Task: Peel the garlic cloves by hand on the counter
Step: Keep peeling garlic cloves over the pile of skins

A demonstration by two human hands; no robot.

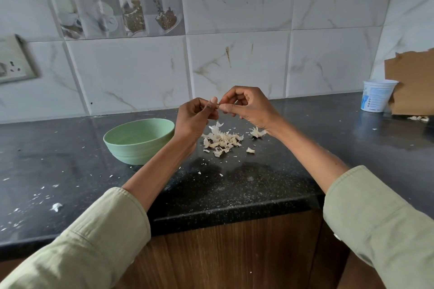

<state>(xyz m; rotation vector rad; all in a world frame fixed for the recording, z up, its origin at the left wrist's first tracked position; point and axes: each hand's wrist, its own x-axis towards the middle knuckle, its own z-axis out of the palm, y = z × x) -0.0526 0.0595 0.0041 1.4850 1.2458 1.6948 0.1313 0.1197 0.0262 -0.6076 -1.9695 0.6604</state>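
Two hands, left hand (195, 115) and right hand (246, 105) grips pinching together, held thing hidden, one green bowl (138, 141), one skin pile (222, 139)

Bowl: the round pale-green bowl (138, 141) stands on the dark speckled stone counter (234, 185), left of the heap of papery garlic skins (222, 139).
Hands: the left hand (195, 117) and right hand (246, 107) meet fingertip to fingertip above the heap.
Tub: the white plastic tub (378, 95) stands far right, by the wall, just before the torn brown cardboard sheet (413, 82).

Soft even daylight; faint sheen on counter (352, 124); wide-angle bending at edges; slight blur.
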